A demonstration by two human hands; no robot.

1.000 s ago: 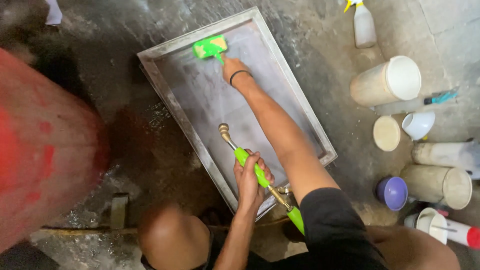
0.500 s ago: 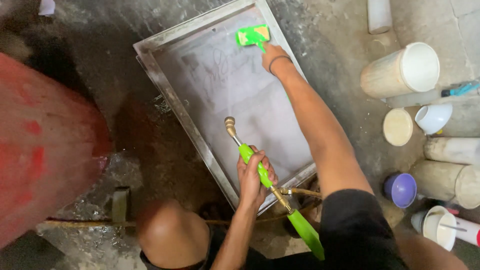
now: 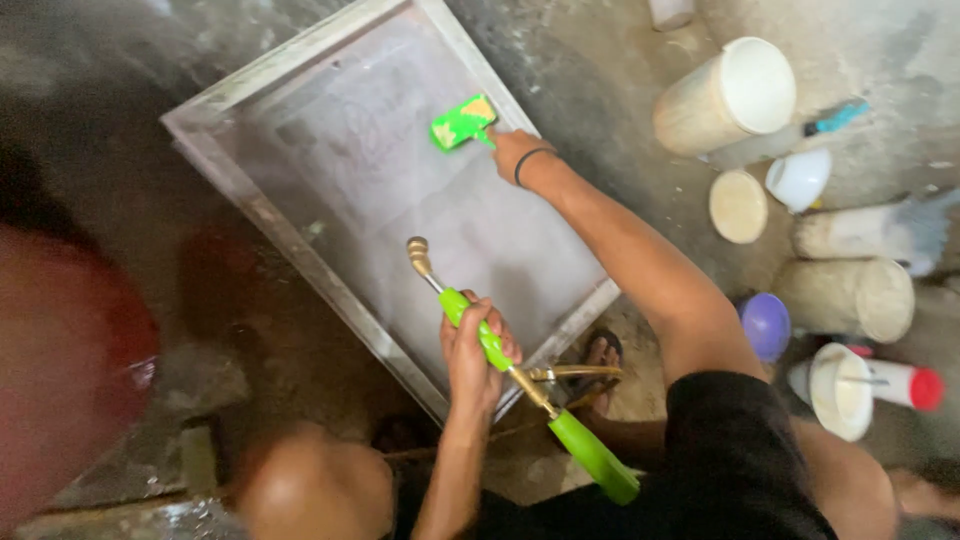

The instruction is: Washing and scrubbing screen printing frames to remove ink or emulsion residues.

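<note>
Left hand (image 3: pixel 478 345) closed round green grip of brass-tipped spray wand (image 3: pixel 470 320), nozzle over framed screen (image 3: pixel 400 200) flat on floor. Right hand (image 3: pixel 512 150) grips green scrub brush (image 3: pixel 460 122) on screen mesh; fingers partly hidden behind handle. Wand's lower end runs behind knee. Screen's far corner cut off at top edge. White tubs (image 3: pixel 725 98) at right, blurred.

Brush (image 3: pixel 462 122) in tray (image 3: pixel 270 235), spray wand (image 3: pixel 480 335) nearer (over tray), tubs (image 3: pixel 725 97) right
</note>
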